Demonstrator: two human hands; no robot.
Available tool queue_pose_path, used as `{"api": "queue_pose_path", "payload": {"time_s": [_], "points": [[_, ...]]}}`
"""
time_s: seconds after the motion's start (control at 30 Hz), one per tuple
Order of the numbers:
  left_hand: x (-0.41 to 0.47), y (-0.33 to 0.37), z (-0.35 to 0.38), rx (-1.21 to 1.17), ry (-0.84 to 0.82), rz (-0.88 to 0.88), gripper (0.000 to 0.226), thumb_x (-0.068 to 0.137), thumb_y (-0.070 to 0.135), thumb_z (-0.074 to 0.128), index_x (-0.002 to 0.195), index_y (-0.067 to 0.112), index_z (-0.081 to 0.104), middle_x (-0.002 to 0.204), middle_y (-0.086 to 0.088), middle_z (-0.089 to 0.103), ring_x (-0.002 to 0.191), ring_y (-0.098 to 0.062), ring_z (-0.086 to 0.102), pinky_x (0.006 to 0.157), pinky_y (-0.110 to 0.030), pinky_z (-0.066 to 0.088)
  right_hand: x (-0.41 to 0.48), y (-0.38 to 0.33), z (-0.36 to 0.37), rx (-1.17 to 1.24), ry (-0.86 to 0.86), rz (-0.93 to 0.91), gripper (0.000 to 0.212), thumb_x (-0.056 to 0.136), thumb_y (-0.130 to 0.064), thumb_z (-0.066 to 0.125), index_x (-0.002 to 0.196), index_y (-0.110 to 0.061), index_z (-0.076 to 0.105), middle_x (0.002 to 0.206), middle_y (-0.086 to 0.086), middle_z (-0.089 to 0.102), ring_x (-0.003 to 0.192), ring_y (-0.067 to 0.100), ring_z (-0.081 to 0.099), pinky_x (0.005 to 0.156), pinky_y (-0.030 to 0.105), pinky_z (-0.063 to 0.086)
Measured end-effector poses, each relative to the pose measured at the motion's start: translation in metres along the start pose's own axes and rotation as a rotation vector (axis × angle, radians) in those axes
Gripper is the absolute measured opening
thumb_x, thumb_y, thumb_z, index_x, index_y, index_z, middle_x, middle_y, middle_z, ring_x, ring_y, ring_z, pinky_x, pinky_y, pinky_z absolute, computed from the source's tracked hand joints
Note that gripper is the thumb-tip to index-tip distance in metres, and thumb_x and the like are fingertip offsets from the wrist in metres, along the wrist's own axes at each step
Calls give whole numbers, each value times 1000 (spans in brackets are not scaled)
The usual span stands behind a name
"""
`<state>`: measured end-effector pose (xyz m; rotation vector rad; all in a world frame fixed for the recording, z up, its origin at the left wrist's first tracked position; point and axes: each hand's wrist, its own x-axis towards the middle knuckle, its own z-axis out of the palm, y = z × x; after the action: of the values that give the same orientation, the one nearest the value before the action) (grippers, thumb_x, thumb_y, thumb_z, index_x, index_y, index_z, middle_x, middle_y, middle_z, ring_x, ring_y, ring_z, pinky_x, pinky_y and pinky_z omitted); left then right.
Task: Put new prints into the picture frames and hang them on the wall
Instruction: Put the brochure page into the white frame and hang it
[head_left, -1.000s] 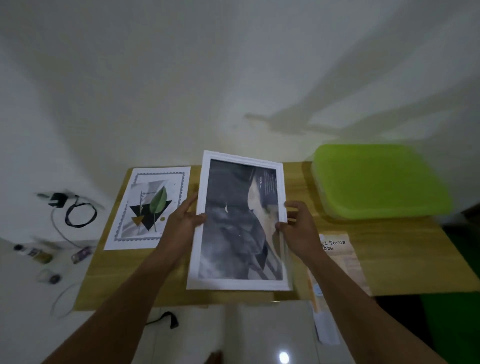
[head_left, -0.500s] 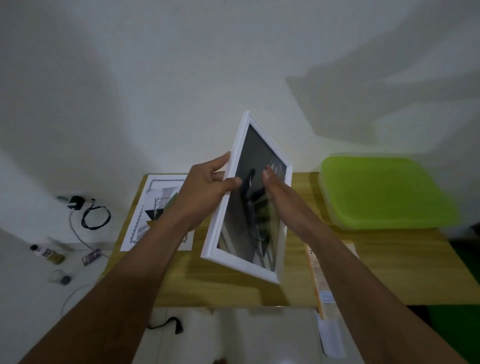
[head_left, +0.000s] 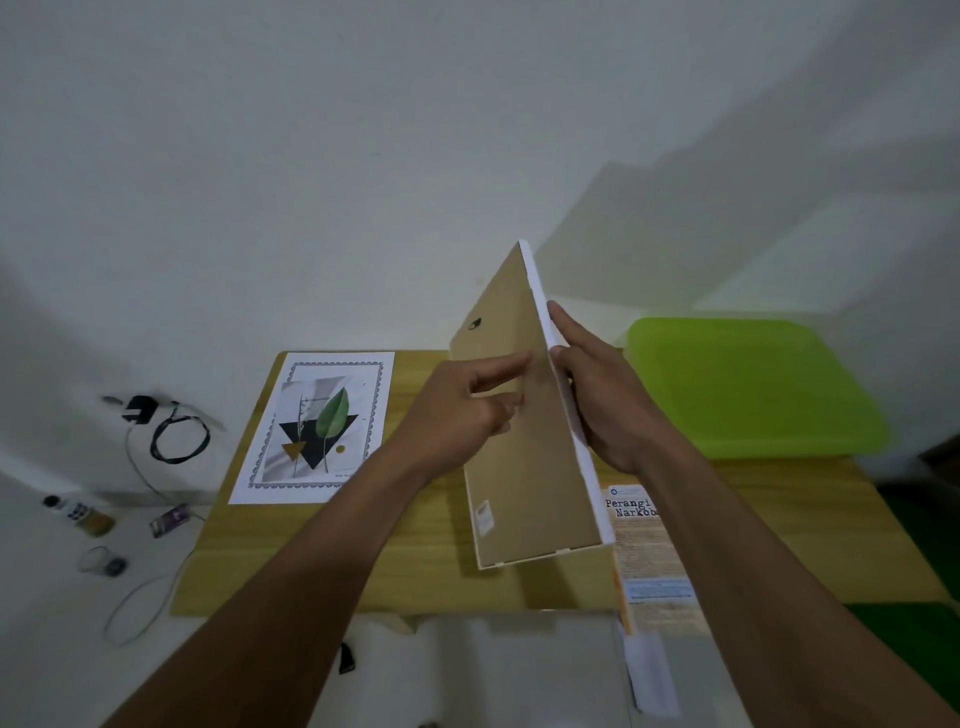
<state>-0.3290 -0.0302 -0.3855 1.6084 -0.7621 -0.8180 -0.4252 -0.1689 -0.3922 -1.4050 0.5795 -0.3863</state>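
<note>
Frame work seems to be at the step of opening the back. The picture frame (head_left: 519, 467) is in the air above the table (head_left: 415, 571), between the two hands, standing nearly on its edge. Its long axis runs from the lower corner near the person up and away to the top corner before the wall. The brown backing board faces left, toward the left hand (head_left: 457, 415). The glass side faces right and is hidden.

The right hand (head_left: 602, 400) holds the frame — thumb and forefinger lie along the white rim, and the other fingers go round to the front side, where I cannot see them. The left hand holds nothing; its forefinger is stretched out and touches the backing board, while the other fingers are loosely curled.

So the back lies nearer to the left hand, and this is the hand free to work on it. The leaf print (head_left: 317, 426) lies flat on the table, left of the frame and well apart from it — also on the left hand's side. If the frame is laid down with its back upward, it will probably tip to the right, where a printed leaflet (head_left: 644, 551) lies.
</note>
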Motion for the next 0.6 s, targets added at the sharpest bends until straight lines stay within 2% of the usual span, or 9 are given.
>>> {"api": "queue_pose_path", "payload": {"time_s": [0.1,0.13,0.2,0.23,0.37,0.4,0.47,0.53,0.6], "points": [[10,-25,-3,193,247,82,47,82,4,71,122,28,68,115,12,68,106,-3,64,90,-27,55,-3,11,-7,40,58,-8,56,100,-7,38,145,-40,45,82,-12,70,63,8,64,60,24,51],[13,-37,-6,234,340,64,50,80,9,76,125,28,64,116,9,65,107,-7,63,89,-26,53,-3,16,-9,82,62,7,54,101,-6,38,144,-39,47,79,-10,70,59,8,62,57,24,51],[15,-60,-12,311,448,-59,73,76,28,82,140,28,47,129,1,53,120,-17,53,97,-33,47,-3,28,-10,178,63,37,51,103,-5,38,142,-37,51,95,-2,74,63,11,65,59,24,53],[15,-70,-14,334,447,-151,87,75,37,83,147,26,36,139,-3,46,128,-21,47,102,-36,43,-2,36,-11,210,67,51,50,104,-6,37,141,-37,52,104,2,74,68,12,67,62,25,54],[19,-108,-23,211,311,-466,110,75,47,80,156,13,12,156,-8,33,137,-29,40,105,-37,41,1,74,-15,290,86,109,49,106,-6,35,139,-37,53,117,6,72,79,13,69,67,26,56],[20,-116,-26,207,292,-507,109,77,44,80,156,12,12,156,-9,31,137,-29,41,106,-39,42,3,83,-18,311,94,129,49,106,-6,35,139,-36,54,118,7,71,80,13,69,67,27,56],[20,-131,-34,185,278,-523,93,81,26,79,153,8,22,149,-8,44,125,-27,53,96,-33,48,5,101,-24,352,120,170,47,105,-7,36,137,-36,56,118,7,71,80,14,69,67,28,57],[17,-142,-38,132,253,-488,65,83,5,73,141,3,45,124,-5,61,101,-22,64,79,-26,52,8,117,-28,374,162,207,47,104,-6,38,135,-35,59,112,8,72,75,15,68,65,29,56],[17,-156,-41,77,241,-473,50,81,-6,70,129,3,57,114,-8,68,94,-23,67,82,-34,56,11,129,-29,349,195,239,48,102,-5,40,134,-35,60,109,7,73,76,17,68,63,30,56]]}}
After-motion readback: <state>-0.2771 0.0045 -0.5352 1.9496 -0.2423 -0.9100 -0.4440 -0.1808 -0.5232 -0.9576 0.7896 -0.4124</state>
